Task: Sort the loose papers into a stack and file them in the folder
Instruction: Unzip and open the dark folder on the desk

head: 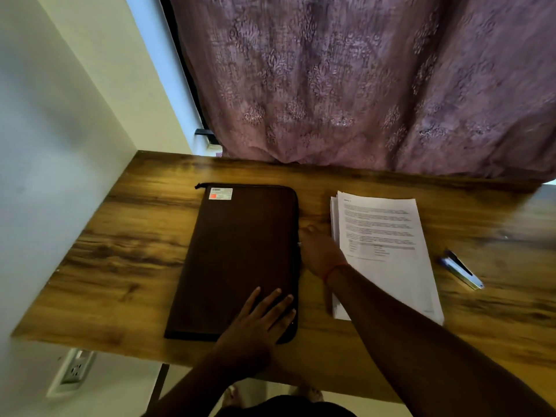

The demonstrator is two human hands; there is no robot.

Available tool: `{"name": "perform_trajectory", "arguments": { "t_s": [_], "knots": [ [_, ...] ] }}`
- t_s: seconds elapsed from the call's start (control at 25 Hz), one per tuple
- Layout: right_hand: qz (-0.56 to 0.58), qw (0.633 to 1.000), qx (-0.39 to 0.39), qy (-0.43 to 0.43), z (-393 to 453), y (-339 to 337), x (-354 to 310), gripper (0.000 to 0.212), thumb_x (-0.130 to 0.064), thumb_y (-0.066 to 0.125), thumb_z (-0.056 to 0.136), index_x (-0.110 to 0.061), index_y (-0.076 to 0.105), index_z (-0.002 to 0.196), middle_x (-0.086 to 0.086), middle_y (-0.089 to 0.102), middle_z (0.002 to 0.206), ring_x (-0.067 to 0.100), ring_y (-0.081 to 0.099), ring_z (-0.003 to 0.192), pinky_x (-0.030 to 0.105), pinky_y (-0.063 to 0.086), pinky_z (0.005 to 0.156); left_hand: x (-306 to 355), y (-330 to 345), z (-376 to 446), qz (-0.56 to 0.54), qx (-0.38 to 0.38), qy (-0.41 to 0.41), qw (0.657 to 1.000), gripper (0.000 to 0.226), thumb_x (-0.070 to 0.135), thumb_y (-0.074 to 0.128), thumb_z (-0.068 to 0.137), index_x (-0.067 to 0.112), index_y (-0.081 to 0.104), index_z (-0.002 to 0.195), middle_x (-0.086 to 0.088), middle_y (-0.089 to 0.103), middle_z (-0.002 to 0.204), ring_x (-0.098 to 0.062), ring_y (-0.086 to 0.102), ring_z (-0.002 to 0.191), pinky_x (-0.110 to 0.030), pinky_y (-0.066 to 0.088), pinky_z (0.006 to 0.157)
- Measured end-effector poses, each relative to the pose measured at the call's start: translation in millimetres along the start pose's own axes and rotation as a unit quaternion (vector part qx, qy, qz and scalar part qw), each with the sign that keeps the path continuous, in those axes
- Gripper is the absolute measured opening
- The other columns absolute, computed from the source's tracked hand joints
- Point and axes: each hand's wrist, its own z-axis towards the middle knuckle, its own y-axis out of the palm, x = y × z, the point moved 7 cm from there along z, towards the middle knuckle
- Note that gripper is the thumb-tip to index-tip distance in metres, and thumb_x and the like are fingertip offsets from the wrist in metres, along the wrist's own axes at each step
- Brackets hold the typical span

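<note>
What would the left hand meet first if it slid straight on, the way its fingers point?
The left hand lies flat on the brown folder, fingers pointing up and right. It would probably cross the folder's zipped right edge and meet the right hand there.

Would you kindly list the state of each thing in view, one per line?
Brown zip folder: closed, flat on desk.
Paper stack: outside folder, roughly squared.
Pen: lying loose beside papers.
Left hand: flat, pressing folder.
Right hand: at folder's zipper edge; grip unclear.
Curtain: drawn.
</note>
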Motion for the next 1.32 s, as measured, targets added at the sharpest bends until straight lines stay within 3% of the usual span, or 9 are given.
{"name": "perform_trajectory", "arguments": {
  "t_s": [0.08, 0.16, 0.24, 0.36, 0.48, 0.68, 0.88, 1.12, 1.32],
  "knots": [
    [0.008, 1.000, -0.014, -0.013, -1.3, 8.0, 4.3, 0.032, -0.014, 0.054, 0.095, -0.012, 0.055, 0.127, 0.008, 0.056, 0.131, 0.024, 0.059, 0.112, 0.034, 0.049, 0.095, 0.6, -7.5, 3.7, -0.036, 0.003, 0.001, 0.999, 0.057, 0.048, 0.038, 0.099, 0.020, 0.036, 0.148, -0.006, 0.027, 0.159, -0.030, 0.021, 0.148, -0.060, 0.022, 0.116],
    [0.027, 1.000, -0.012, -0.002, -4.2, 12.4, 7.0, 0.028, -0.014, 0.054, 0.095, -0.014, 0.056, 0.122, 0.007, 0.057, 0.127, 0.024, 0.060, 0.108, 0.034, 0.051, 0.090, -1.8, -16.4, 7.9, -0.085, -0.006, -0.013, 0.996, 0.071, 0.069, 0.029, 0.097, 0.024, 0.031, 0.152, -0.002, 0.013, 0.165, -0.025, 0.002, 0.153, -0.059, 0.003, 0.120],
    [0.041, 0.999, -0.009, -0.009, -3.0, 12.4, 7.6, 0.025, -0.014, 0.054, 0.094, -0.015, 0.056, 0.119, 0.006, 0.056, 0.125, 0.024, 0.060, 0.106, 0.034, 0.051, 0.088, -14.8, -28.1, 24.5, -0.108, 0.010, -0.073, 0.991, 0.076, 0.075, 0.023, 0.094, 0.030, 0.022, 0.155, 0.003, -0.001, 0.166, -0.022, -0.010, 0.152, -0.057, -0.009, 0.118],
    [0.050, 0.997, -0.046, -0.042, -4.7, 16.9, 6.8, 0.024, -0.017, 0.054, 0.096, -0.016, 0.056, 0.120, 0.005, 0.056, 0.126, 0.020, 0.058, 0.107, 0.030, 0.049, 0.091, -49.1, -31.5, 54.0, -0.115, -0.012, -0.210, 0.971, 0.082, 0.079, 0.016, 0.089, 0.036, 0.001, 0.156, 0.004, -0.019, 0.162, -0.027, -0.022, 0.149, -0.060, -0.014, 0.116],
    [0.049, 0.995, -0.065, -0.057, -6.1, 17.7, 8.6, 0.024, -0.020, 0.053, 0.098, -0.016, 0.055, 0.122, 0.005, 0.055, 0.127, 0.019, 0.056, 0.110, 0.029, 0.047, 0.093, -61.8, -29.7, 74.1, -0.109, -0.026, -0.264, 0.958, 0.091, 0.083, 0.015, 0.083, 0.034, -0.008, 0.155, 0.001, -0.026, 0.160, -0.032, -0.026, 0.147, -0.065, -0.018, 0.112],
    [0.037, 0.997, -0.050, -0.054, 3.5, 4.5, 9.5, 0.026, -0.023, 0.050, 0.099, -0.013, 0.055, 0.123, 0.007, 0.055, 0.126, 0.022, 0.056, 0.112, 0.038, 0.048, 0.096, -57.0, -22.2, 75.2, -0.094, 0.013, -0.273, 0.957, 0.086, 0.073, 0.021, 0.088, 0.027, 0.003, 0.158, -0.008, -0.009, 0.165, -0.038, -0.014, 0.150, -0.070, -0.007, 0.113],
    [0.056, 0.998, -0.021, -0.033, 4.0, 1.2, 12.3, 0.020, -0.023, 0.051, 0.098, -0.013, 0.058, 0.113, 0.005, 0.058, 0.116, 0.015, 0.056, 0.096, 0.025, 0.044, 0.084, -55.3, -22.8, 82.3, -0.110, 0.035, -0.256, 0.960, 0.079, 0.066, 0.030, 0.093, 0.020, 0.019, 0.156, -0.008, 0.008, 0.165, -0.040, 0.000, 0.150, -0.074, 0.003, 0.111],
    [0.059, 0.995, -0.049, -0.059, -3.7, 7.6, 9.3, 0.018, -0.025, 0.050, 0.098, -0.015, 0.059, 0.109, 0.001, 0.059, 0.109, 0.011, 0.054, 0.087, 0.023, 0.044, 0.078, -56.5, -23.5, 94.6, -0.117, 0.047, -0.221, 0.967, 0.079, 0.064, 0.036, 0.087, 0.014, 0.031, 0.148, -0.010, 0.035, 0.157, -0.042, 0.031, 0.143, -0.076, 0.023, 0.103],
    [0.040, 0.999, -0.004, -0.001, 34.1, -11.8, 21.0, 0.011, -0.020, 0.051, 0.097, -0.013, 0.059, 0.100, 0.003, 0.059, 0.092, 0.010, 0.050, 0.077, 0.025, 0.040, 0.073, -51.4, -18.2, 89.0, -0.110, 0.033, -0.197, 0.974, 0.084, 0.058, 0.042, 0.079, 0.014, 0.029, 0.149, -0.010, 0.032, 0.158, -0.041, 0.022, 0.146, -0.077, 0.025, 0.104]
  ]
}}
